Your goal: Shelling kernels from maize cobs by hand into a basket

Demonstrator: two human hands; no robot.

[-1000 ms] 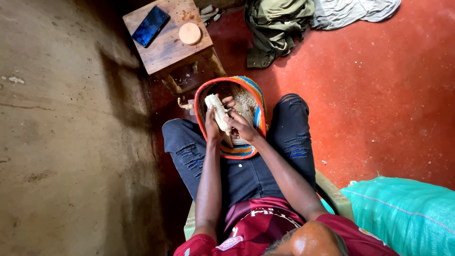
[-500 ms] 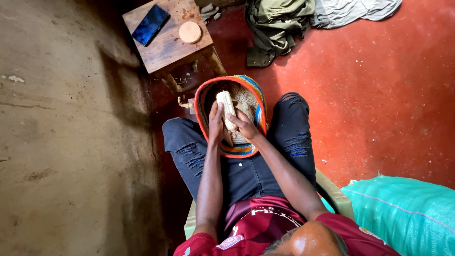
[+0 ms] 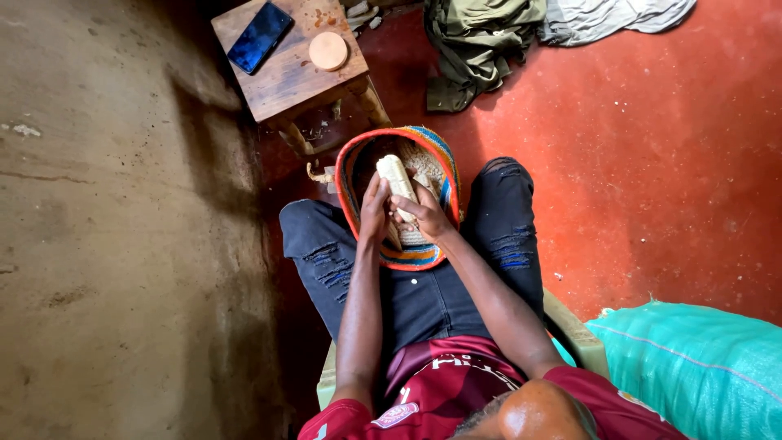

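Person seated on a chair (image 3: 570, 326), head view looking down at the lap. Both hands hold one pale corn cob (image 3: 397, 181) over a woven basket (image 3: 352, 175) with orange rim and striped sides, which rests between the knees on dark ripped jeans. Left hand (image 3: 375, 210) wraps the cob's left side, fingers closed against it. Right hand (image 3: 425, 213) clamps the lower part from the right, thumb across the cob. Cob tilts up and away from the body, top end free above the basket's inside. Loose kernels and more pale pieces lie in the basket; exact contents hard to tell.

Beyond the basket stands a small wooden stool (image 3: 285, 77) carrying a dark phone (image 3: 259, 37) and a round tan lid (image 3: 328, 50), the two apart. Olive cloth (image 3: 476, 45) and grey cloth (image 3: 611, 16) lie heaped on the red floor (image 3: 652, 163). Teal woven sack (image 3: 700, 367) at lower right, just beside the chair. Earthen wall (image 3: 122, 244) on the left.
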